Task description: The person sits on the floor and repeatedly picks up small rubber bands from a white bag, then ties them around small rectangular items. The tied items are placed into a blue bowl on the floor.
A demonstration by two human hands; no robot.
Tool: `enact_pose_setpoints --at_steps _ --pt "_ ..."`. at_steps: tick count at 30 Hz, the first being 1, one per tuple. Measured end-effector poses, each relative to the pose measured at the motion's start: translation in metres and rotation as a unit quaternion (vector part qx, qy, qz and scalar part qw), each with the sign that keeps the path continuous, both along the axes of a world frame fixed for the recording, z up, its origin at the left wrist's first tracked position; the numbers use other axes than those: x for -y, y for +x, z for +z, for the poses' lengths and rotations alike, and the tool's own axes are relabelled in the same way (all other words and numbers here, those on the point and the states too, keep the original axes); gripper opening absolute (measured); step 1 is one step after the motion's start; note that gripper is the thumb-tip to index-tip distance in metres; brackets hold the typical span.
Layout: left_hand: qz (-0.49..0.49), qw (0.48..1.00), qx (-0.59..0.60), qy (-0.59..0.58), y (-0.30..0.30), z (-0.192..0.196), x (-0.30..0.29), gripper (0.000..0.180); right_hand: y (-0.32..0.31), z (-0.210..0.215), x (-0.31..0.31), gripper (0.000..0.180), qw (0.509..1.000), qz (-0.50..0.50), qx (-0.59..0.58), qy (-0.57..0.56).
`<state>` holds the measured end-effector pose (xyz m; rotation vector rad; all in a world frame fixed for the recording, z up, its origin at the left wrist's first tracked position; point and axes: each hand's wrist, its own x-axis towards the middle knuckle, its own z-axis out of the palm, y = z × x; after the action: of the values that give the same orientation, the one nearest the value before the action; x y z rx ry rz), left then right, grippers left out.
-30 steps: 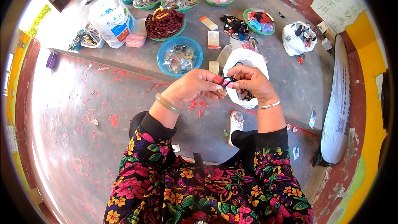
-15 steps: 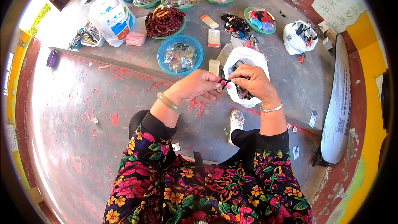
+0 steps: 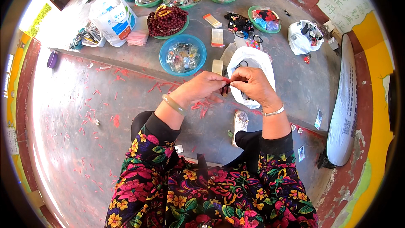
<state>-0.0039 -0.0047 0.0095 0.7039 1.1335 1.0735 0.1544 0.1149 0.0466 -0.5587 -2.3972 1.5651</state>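
Just in front of the white plastic bag, my left hand and my right hand meet fingertip to fingertip. Both pinch a thin black elastic band, mostly covered by the fingers. A small brownish piece hangs just below the left fingertips; its kind is too small to tell. Inside the open bag lie dark bands, partly hidden behind my right hand. Beside the bag's left edge stands a small cream box.
A blue basin of small packaged items stands left of the bag, with dark red beads behind it. Black cords lie further back. A second white bag sits at right. The raised ledge crosses the floor.
My fingertips have drawn closer together, and the black band that showed between them is now mostly covered. The brownish piece now hangs below the left fingers.
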Motion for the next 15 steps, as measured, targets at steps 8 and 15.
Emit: enact_pose_setpoints --at_steps 8,15 --pt "0.027 0.999 0.030 0.008 0.000 -0.013 -0.005 0.024 -0.002 -0.009 -0.001 0.015 0.990 0.055 -0.042 0.121" --pt "0.059 0.997 0.042 0.007 0.002 -0.007 -0.004 0.024 0.001 -0.003 -0.005 0.016 1.000 0.002 -0.023 -0.008"
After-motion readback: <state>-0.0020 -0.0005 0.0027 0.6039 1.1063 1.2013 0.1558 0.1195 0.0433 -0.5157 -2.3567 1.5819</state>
